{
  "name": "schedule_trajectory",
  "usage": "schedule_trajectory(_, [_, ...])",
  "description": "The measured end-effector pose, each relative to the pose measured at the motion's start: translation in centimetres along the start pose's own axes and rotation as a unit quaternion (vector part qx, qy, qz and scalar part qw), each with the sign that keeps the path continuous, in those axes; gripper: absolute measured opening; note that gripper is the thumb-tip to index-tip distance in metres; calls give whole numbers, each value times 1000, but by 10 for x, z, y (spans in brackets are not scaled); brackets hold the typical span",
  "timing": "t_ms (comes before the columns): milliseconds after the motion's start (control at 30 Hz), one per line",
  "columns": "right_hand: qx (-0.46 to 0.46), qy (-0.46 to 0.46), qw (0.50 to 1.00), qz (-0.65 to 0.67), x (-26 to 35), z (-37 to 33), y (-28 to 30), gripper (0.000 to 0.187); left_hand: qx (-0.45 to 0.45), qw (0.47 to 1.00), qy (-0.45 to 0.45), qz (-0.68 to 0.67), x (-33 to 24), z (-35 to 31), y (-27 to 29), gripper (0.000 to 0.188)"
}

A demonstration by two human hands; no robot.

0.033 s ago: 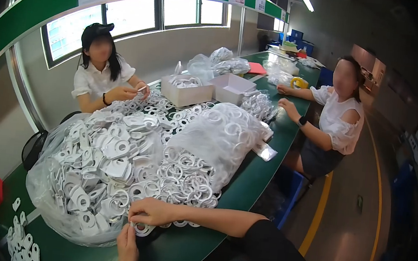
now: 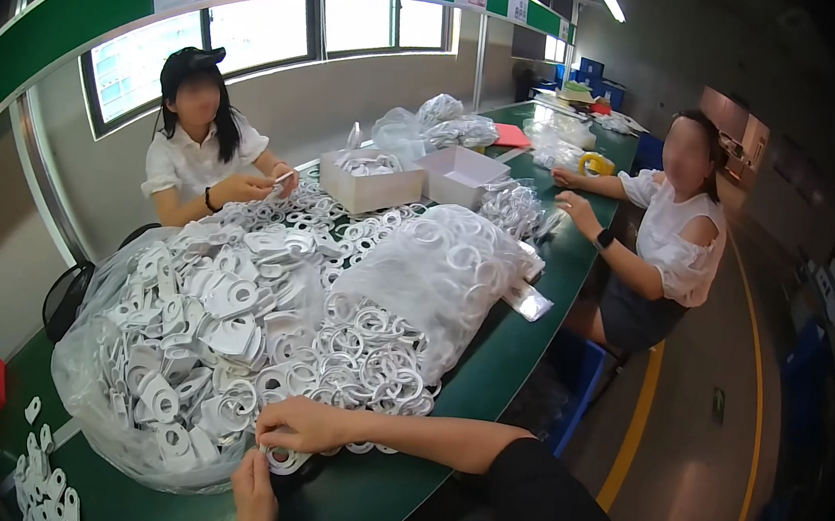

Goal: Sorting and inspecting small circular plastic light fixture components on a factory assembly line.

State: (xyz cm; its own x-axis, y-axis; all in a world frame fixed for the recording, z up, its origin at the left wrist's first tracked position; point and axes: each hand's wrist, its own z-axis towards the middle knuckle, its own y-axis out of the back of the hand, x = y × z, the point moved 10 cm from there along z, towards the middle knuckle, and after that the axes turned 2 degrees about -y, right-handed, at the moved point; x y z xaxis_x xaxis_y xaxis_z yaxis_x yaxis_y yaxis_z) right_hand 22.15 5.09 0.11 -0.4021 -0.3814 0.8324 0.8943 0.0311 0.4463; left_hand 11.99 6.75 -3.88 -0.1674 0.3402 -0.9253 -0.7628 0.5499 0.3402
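A green worktable [image 2: 343, 510] bears a broad heap of white ring-holed tabs [image 2: 230, 333]; a translucent bag of white rings [image 2: 426, 271] lies beside it; at the heap's near edge, the right hand [image 2: 303, 423] and left hand [image 2: 255, 498] meet beside a white ring [image 2: 288, 464]; their fingertips pinch a small white piece [image 2: 265, 445], mostly hidden.

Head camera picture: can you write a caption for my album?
Left hand and right hand close together beside heaped white pieces on a green table.
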Motion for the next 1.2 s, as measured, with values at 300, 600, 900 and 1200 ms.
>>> schedule_trajectory(300, [25,-28,998,-50,-5,-3,-9,17,37,999,-7,-7,20,3,-3,30])
schedule_trajectory(600, [-65,-107,924,361,-27,2,-16,13,-135,970,-11,-201,20,0,18,33])
schedule_trajectory(900, [-197,-106,965,138,-23,-9,13,25,-61,994,-73,57,-32,-11,0,47])
schedule_trajectory(1200, [-117,-64,988,79,-16,-4,20,29,-133,985,-108,6,-23,-7,24,39])
